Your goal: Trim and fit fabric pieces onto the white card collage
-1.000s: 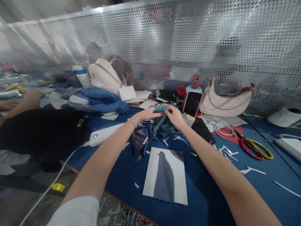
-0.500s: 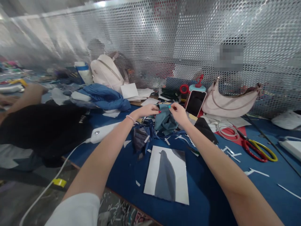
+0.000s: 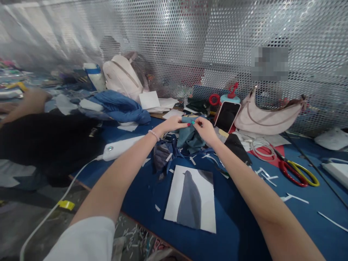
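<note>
Between my two hands hangs a teal piece of fabric [image 3: 189,137], its upper edge pinched by both. My left hand [image 3: 173,125] has thumb and fingers closed on the top left of it. On the right side, my right hand [image 3: 204,129] pinches the same edge close to the left thumb. Dark blue fabric scraps [image 3: 164,154] lie just below and left of the cloth. Nearer to me, flat on the blue table [image 3: 231,203], rests a white sheet with a grey-blue bird-like shape [image 3: 189,199].
Red-and-yellow-handled scissors [image 3: 299,172] and a coiled cable [image 3: 263,150] lie at right. A phone [image 3: 227,116] leans before a pale handbag [image 3: 268,116]. At left are a white corded device [image 3: 119,148], blue cloth [image 3: 116,107], a backpack [image 3: 122,78] and a co-worker's arm [image 3: 29,103].
My hands have drawn slightly closer together along the cloth's top edge, and its upper part looks more folded over. The view has shifted a little.
</note>
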Action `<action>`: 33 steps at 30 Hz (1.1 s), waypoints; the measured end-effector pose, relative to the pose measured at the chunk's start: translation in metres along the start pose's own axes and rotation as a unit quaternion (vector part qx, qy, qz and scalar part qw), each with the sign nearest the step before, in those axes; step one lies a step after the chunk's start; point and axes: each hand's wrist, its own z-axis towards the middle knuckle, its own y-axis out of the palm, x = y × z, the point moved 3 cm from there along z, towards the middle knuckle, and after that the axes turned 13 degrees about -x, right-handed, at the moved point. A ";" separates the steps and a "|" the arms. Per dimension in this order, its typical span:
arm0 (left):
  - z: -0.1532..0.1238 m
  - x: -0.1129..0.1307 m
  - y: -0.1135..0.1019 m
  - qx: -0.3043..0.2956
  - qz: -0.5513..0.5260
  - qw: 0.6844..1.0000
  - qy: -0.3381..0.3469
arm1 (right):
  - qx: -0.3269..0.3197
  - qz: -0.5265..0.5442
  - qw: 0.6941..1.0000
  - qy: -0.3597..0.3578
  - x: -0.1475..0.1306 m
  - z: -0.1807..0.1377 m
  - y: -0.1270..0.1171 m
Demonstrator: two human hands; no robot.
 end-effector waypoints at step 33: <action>-0.015 -0.006 -0.009 -0.078 -0.022 0.996 -0.048 | 0.045 -0.001 0.999 0.013 0.005 0.000 -0.007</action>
